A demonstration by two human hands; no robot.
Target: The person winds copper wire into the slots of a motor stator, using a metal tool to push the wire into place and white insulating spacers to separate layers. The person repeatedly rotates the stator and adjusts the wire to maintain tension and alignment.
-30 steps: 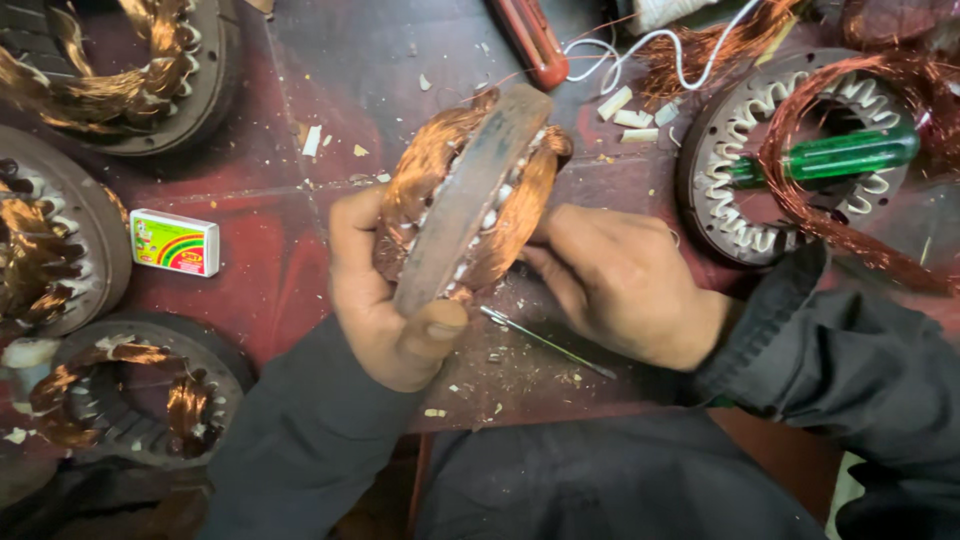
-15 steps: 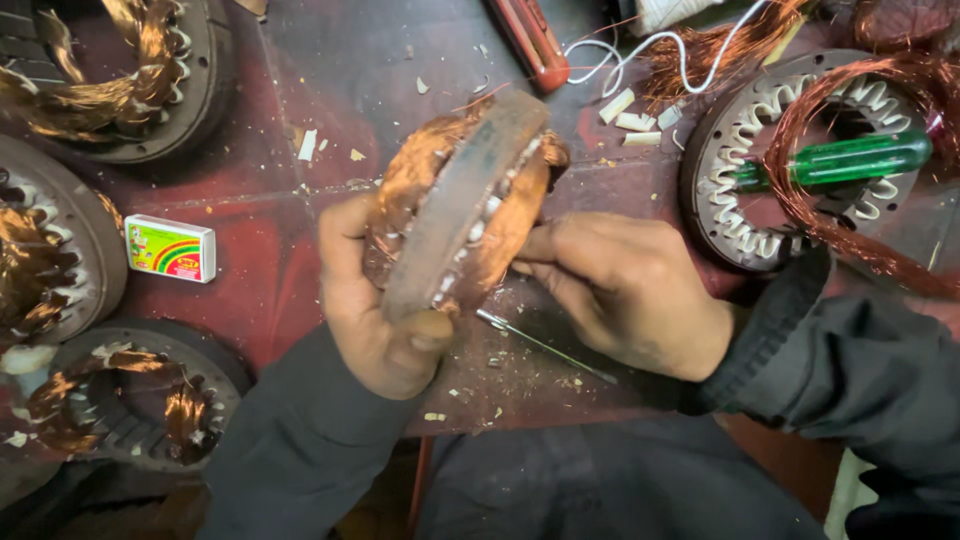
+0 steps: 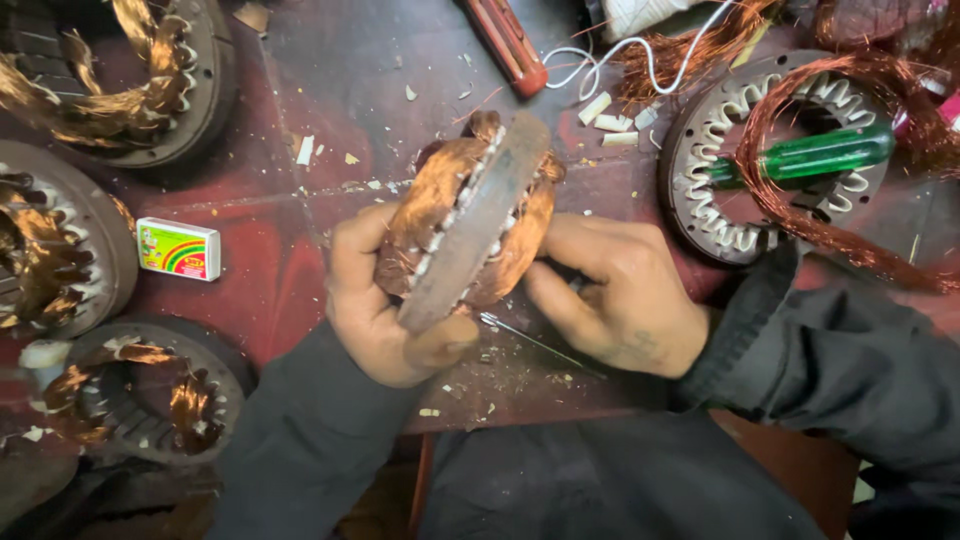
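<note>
The left hand (image 3: pixel 385 315) gripped the round steel stator wound with copper coils (image 3: pixel 470 225), held on edge above the red table (image 3: pixel 270 270); the right hand (image 3: pixel 620 295) pinched its far side. Likely heavy and rigid; the rim seemed safest, the windings delicate.

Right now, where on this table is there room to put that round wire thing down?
The most open patch lies between the matchbox, the red-handled screwdriver and the stator in the left hand, with only scattered scraps. The left edge is crowded with wound stators. The right, past the right hand, holds an empty stator, loose copper wire and a green-handled screwdriver.
</note>
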